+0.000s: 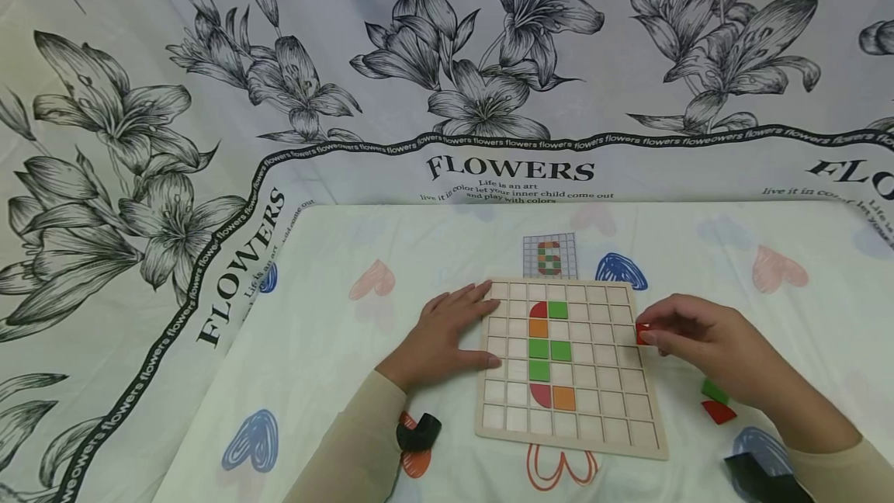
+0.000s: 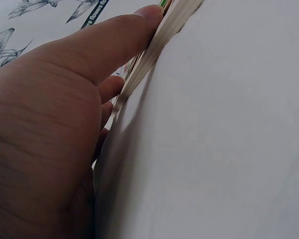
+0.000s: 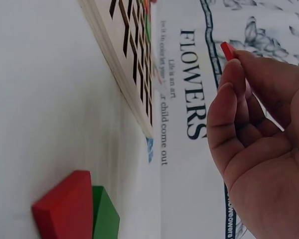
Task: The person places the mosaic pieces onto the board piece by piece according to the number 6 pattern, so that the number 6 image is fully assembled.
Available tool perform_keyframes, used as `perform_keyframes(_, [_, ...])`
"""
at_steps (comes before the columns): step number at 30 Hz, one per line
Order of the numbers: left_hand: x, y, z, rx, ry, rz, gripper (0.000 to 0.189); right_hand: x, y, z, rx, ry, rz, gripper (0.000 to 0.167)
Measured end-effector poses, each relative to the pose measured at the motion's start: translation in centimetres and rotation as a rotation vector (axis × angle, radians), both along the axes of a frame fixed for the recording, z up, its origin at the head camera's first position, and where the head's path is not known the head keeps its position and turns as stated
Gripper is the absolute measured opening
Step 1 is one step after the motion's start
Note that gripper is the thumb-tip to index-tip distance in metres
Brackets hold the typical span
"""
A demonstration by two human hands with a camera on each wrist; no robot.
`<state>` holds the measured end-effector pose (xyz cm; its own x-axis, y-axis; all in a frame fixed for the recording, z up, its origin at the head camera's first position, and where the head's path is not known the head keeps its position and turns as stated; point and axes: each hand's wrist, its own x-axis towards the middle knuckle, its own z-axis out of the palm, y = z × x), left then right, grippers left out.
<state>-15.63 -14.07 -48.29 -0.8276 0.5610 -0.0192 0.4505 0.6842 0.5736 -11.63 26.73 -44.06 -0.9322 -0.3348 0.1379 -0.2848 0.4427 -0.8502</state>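
A wooden grid board [image 1: 601,441] lies on the cloth, with red, orange and green tiles [image 1: 538,349] set in its left-middle cells. My left hand [image 1: 447,336] rests on the board's left edge, fingers spread and fairly straight; in the left wrist view the thumb [image 2: 124,37] lies along the board's side. Beside the right edge, my right hand [image 1: 705,340] pinches a small red tile [image 3: 227,50] between thumb and fingertips, raised above the cloth in the right wrist view.
A small pattern card [image 1: 549,245] showing a coloured figure lies just behind the board. Right of the board are a loose green tile [image 1: 715,390] and a loose red tile [image 1: 719,412]. A flower-printed cloth [image 1: 391,169] hangs behind the table.
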Motion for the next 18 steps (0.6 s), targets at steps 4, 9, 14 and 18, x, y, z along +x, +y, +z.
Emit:
perform_keyframes(4, [0.0,0.0,0.0,-0.010,-0.009,0.008,0.088,-0.1,-0.5,0.1,0.016,0.021,0.018,0.023])
perform_keyframes(9, [0.0,0.0,0.0,-0.012,-0.016,0.011,0.088,-0.5,-1.2,0.5,0.058,0.057,0.016,0.023])
perform_keyframes(14, [0.0,0.0,-0.1,-0.014,-0.015,0.010,0.089,-1.0,-1.9,1.0,0.080,0.055,0.002,0.021])
perform_keyframes(18, [0.0,0.0,-0.1,-0.019,-0.014,0.006,0.089,-1.4,-2.4,1.3,0.076,0.024,-0.013,0.019])
